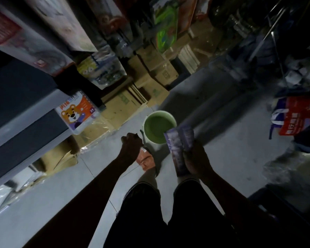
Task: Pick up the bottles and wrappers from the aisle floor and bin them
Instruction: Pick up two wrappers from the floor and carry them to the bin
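Note:
A round green bin (159, 127) with a pale rim sits just ahead of my legs in the dim aisle. My right hand (195, 159) grips a crumpled purple wrapper (179, 147), whose top end reaches the bin's near right rim. My left hand (131, 144) is curled into a fist at the bin's left side, apparently round its thin dark handle (141, 134). Below that hand lies an orange-pink shape (145, 161); I cannot tell whether it is a wrapper or my sandalled foot. No bottle is plainly visible.
Cardboard boxes (122, 104) line the left side under grey shelving (25, 108), with a bear-print pack (77, 111) leaning on them. A red and purple bag (297, 117) and clear plastic (283, 167) lie on the right. Grey tiled floor (231, 140) runs between.

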Available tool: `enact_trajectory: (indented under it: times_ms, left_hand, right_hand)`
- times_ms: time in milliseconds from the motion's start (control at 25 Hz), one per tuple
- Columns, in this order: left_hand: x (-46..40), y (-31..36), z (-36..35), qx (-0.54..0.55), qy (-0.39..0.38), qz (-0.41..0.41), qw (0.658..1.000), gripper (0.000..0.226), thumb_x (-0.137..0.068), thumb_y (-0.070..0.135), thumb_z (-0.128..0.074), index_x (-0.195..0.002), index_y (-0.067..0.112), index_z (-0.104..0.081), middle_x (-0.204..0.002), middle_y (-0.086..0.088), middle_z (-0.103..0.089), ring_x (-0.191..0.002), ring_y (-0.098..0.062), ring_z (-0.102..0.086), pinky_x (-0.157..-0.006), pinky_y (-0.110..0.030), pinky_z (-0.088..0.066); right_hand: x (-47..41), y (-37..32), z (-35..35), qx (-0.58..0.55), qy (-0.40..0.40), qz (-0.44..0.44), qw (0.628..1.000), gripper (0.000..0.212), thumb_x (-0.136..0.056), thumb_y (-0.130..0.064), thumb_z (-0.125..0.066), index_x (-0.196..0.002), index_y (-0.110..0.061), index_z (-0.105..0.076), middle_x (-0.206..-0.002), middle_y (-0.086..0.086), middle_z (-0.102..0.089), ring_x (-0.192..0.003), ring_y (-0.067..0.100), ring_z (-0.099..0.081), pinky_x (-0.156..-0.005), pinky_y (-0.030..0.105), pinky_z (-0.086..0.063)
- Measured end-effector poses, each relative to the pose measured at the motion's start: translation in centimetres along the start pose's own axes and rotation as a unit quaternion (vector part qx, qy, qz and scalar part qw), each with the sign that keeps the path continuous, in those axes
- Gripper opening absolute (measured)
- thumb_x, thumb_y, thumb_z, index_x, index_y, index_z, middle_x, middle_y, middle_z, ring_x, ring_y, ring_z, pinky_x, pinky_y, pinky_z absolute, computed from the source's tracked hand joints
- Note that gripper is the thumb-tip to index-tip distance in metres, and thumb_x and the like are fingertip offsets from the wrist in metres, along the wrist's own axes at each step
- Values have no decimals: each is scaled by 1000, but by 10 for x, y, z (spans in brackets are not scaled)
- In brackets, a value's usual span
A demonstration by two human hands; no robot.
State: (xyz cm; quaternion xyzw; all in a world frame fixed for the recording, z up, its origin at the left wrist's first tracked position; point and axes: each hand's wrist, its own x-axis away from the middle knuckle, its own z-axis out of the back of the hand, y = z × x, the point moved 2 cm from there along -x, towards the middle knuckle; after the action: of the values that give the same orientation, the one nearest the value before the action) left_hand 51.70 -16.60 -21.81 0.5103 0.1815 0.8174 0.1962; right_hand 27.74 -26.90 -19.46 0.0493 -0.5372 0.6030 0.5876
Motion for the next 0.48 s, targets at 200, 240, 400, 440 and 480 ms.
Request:
enact_trajectory:
  times_ms: [200,240,400,440,480]
  left_hand:
    - [-91,-22,-52,17,40,101,994,44,-80,53,-63,-101,15,-72,-96,-7,-73,-90,-22,-69,-70,-32,-51]
    - [-108,-26,-64,35,37,109,993,38,-81,51,-68,-97,17,-75,-90,-4,-75,-84,-19,-69,-69,-31,-52]
    - [-190,-64,-112,0,115,137,984,37,-81,56,-74,-72,21,-72,-74,-1,-73,-80,-21,-70,-70,-35,-54]
    - [-210,-72,-124,-12,124,139,982,36,-79,58,-74,-67,24,-72,-71,2,-71,-79,-21,-70,-68,-31,-54]
    - [-229,-81,-136,3,131,148,980,34,-77,60,-73,-68,28,-74,-70,4,-72,-78,-18,-71,-65,-26,-53]
  right_hand:
    - [-111,48,-15,89,-24,-66,994,37,-89,-32,-70,-122,-21,-56,-104,-4,-63,-80,8,-58,-59,10,-36]
    - [-133,60,-23,102,-32,-72,992,39,-88,-34,-71,-122,-20,-58,-108,-1,-67,-85,12,-62,-63,14,-40]
    - [-213,109,-66,113,-64,-80,988,43,-88,-39,-70,-121,-15,-60,-110,3,-69,-95,19,-68,-80,33,-55]
    - [-228,119,-79,112,-68,-84,988,47,-86,-45,-69,-120,-14,-60,-107,3,-70,-94,20,-68,-82,39,-58]
    - [-243,129,-93,106,-66,-85,989,53,-83,-52,-66,-118,-14,-61,-104,3,-70,-92,20,-69,-82,44,-59]
